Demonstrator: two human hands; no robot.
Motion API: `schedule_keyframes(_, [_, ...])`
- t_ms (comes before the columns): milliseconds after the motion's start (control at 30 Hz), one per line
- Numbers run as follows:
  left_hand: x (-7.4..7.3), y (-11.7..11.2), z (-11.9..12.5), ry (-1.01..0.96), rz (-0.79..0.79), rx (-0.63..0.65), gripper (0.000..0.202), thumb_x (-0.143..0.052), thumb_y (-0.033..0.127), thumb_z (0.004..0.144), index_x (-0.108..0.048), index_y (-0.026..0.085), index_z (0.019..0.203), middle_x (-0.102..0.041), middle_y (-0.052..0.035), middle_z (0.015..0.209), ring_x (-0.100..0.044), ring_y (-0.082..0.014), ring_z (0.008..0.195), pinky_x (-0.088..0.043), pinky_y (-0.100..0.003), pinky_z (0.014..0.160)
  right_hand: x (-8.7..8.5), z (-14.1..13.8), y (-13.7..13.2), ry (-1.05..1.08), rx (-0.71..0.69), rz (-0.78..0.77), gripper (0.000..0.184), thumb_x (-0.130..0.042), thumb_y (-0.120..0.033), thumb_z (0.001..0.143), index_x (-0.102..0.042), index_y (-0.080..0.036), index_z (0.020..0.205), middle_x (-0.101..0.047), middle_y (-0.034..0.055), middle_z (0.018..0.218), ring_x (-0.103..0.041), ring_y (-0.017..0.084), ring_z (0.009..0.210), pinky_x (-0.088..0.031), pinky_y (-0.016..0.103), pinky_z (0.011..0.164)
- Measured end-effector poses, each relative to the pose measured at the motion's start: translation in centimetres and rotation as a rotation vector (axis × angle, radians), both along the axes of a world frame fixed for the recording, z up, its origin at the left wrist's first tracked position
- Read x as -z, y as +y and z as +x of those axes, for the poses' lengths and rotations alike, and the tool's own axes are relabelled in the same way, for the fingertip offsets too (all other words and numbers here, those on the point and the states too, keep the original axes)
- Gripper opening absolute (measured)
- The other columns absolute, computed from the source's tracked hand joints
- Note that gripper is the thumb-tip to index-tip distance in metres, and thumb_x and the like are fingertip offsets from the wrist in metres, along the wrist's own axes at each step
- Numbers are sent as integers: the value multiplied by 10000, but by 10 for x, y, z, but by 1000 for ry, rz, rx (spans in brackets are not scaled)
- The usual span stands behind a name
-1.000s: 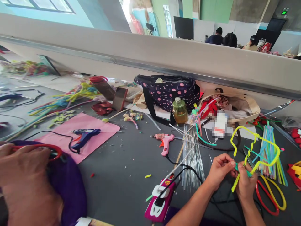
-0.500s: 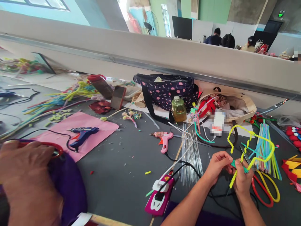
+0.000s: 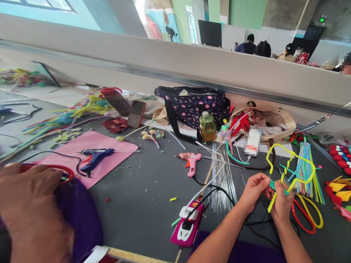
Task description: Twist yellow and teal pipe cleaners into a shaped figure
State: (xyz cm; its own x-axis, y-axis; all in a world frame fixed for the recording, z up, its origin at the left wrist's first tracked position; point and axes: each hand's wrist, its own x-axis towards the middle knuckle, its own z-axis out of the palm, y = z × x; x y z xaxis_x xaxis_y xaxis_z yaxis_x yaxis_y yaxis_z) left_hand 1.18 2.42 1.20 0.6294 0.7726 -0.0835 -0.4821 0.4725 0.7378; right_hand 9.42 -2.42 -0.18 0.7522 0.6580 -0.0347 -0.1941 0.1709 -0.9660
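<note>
At the right, my left hand (image 3: 255,189) is closed in a pinch on one end of a green strip (image 3: 272,184); I cannot make out its material. My right hand (image 3: 283,202) is closed around a fuzzy yellow pipe cleaner shape (image 3: 305,180), where the green strip crosses it. The shape is a bent open outline with a twisted piece down its middle, and its lower end sticks out below my fingers. Just beside my right hand lie scissors (image 3: 304,218) with red and yellow handles. Behind it is a bundle of pastel pipe cleaners (image 3: 305,170).
A pink glue gun (image 3: 192,162) and a magenta power strip (image 3: 188,228) with cables lie left of my hands, near thin wires (image 3: 223,190). A blue glue gun (image 3: 97,159) rests on pink paper (image 3: 120,144). Another person's hand (image 3: 30,204) is at lower left. Bags (image 3: 197,107) stand behind.
The view has shifted slightly. My hands keep the same grip, and the yellow shape has tilted a little, its right side moving left.
</note>
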Motion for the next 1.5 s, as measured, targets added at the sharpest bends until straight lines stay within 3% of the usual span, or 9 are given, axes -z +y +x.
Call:
schedule_keyframes(500, [-1,0,0,-25,-17,-57,414,-810,419,677,-630,93,859,-627,-8,597,-575,-94,480,-469,-201,490,-2,-2,2,34,-37,52,315,-711,-389,732,-503,-176,630,-479,-70,498,-425,69,414,-344,199,422])
schedule_keyframes(767, [-3,0,-2,-23,-26,-71,373,-824,392,653,-591,111,731,-611,1,550,-568,-96,442,-468,-204,466,2,-3,-2,-10,-47,19,326,-700,-414,758,-500,-180,649,-471,-66,521,-433,78,454,-363,197,444])
schedule_keyframes(1033, [-2,0,-2,-37,-84,-59,332,-817,350,658,-592,114,720,-633,-12,559,-558,-89,420,-476,-196,449,7,-1,-3,-126,-43,20,332,-671,-414,777,-496,-179,620,-466,-57,518,-410,83,464,-347,207,448])
schedule_keyframes(1500, [-1,1,-3,-53,-129,-16,368,-799,410,688,-594,110,745,-631,-17,558,-577,-99,427,-475,-189,446,-1,-6,-6,26,-49,-2,303,-711,-397,763,-540,-173,653,-497,-52,506,-443,82,436,-344,202,426])
